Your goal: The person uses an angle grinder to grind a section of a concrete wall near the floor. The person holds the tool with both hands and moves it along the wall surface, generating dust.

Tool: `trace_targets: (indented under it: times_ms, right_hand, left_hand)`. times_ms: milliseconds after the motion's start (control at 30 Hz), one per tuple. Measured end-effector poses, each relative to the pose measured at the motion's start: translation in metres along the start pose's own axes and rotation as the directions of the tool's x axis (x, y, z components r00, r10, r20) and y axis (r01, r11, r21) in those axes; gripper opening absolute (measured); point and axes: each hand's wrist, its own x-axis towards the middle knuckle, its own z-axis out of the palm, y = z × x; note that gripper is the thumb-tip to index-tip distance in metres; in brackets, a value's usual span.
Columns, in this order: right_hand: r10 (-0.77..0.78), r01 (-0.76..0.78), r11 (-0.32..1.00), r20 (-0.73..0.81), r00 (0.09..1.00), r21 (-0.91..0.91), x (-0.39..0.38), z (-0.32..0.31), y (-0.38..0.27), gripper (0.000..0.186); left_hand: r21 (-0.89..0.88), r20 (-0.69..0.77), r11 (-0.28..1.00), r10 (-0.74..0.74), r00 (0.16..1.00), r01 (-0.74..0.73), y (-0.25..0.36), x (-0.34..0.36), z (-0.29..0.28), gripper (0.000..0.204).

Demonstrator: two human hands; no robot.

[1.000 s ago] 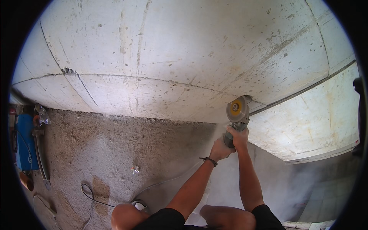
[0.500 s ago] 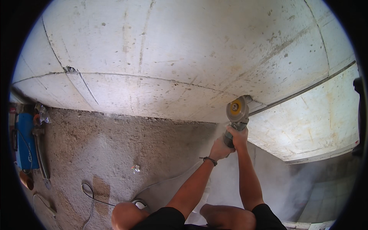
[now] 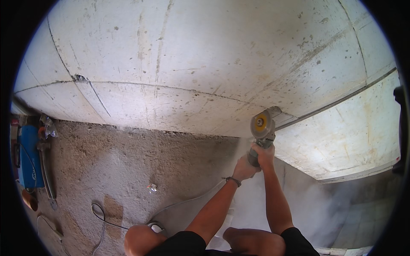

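An angle grinder (image 3: 259, 145) with a round disc and yellow centre is held out ahead of me against the pale concrete wall (image 3: 183, 102). My left hand (image 3: 244, 169) wraps round the rear of its body, and a dark bracelet circles that wrist. Further forward, near the disc, my right hand (image 3: 264, 154) is closed on the grinder's neck. The disc (image 3: 262, 123) sits at the wall's lower part, close to a notch and the dark joint (image 3: 333, 102). Whether it bites into the concrete cannot be made out. Pale dust hangs below and beside the tool.
A cable (image 3: 188, 199) runs over the rough floor (image 3: 141, 162) by my left arm. Far left lie a blue case (image 3: 30, 158) and a long-handled tool (image 3: 46, 170). A small crumpled scrap (image 3: 152, 187) lies on the floor. Dust (image 3: 320, 205) clouds the right side.
The grinder's head has shifted slightly down and left, with both hands moving along with it. The dust at the lower right has changed shape.
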Motion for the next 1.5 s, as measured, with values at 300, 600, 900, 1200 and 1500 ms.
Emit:
trace_targets:
  times_ms: [300,600,900,1200,1500]
  right_hand:
    - [0.010,-0.010,1.000,0.007,1.000,0.019,0.002,0.002,0.005,0.029]
    - [0.036,-0.034,0.999,-0.029,0.999,0.037,0.004,0.003,0.009,0.032]
    - [-0.003,0.002,0.999,0.014,1.000,0.041,0.004,0.002,0.011,0.031]
    - [0.015,-0.015,0.999,-0.002,1.000,0.035,0.004,0.004,0.009,0.033]
    - [0.003,-0.002,0.997,-0.006,1.000,0.075,0.006,0.006,0.010,0.034]
  left_hand:
    - [-0.006,0.001,1.000,-0.018,1.000,0.018,-0.012,0.006,0.002,0.057]
    - [0.002,-0.004,1.000,-0.008,1.000,0.008,-0.007,0.004,0.000,0.058]
    - [0.030,-0.029,0.999,0.046,0.999,-0.045,-0.018,0.010,0.003,0.058]
    - [0.002,-0.009,1.000,0.008,1.000,-0.008,-0.015,0.009,0.001,0.056]
    - [-0.018,-0.012,0.999,0.026,1.000,-0.027,-0.020,0.013,0.001,0.057]
